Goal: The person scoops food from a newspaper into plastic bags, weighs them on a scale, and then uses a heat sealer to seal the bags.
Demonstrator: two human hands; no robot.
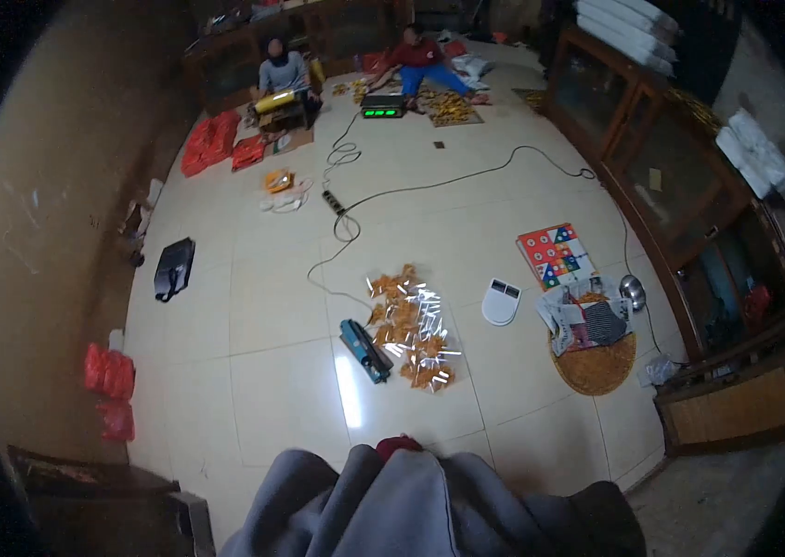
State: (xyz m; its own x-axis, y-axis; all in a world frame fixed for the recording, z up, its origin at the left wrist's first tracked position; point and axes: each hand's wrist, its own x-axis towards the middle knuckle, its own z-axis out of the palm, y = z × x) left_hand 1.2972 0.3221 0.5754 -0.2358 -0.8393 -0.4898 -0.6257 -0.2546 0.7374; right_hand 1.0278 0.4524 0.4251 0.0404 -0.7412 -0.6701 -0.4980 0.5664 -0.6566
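Neither of my hands shows; grey cloth (392, 511) of my clothing fills the bottom edge, with a bit of dark red fabric at its top. On the tiled floor ahead lie several clear plastic packets of orange-brown snacks (402, 320), shining under the light. Beside them on the left rests a teal, long-bodied device (365, 351), which looks like a bag sealer. To the right is a small white scale (501, 302). Farther right, newspaper and a dark striped cloth (604, 325) lie on a round woven tray (596, 367).
Black cables run across the floor from a power strip (333, 201). A red patterned board (556, 255) lies near the wooden cabinet (643, 139). Red bags (211, 142) and a black bag (174, 269) are on the left. Two people sit at the back near a lit digital scale (382, 107).
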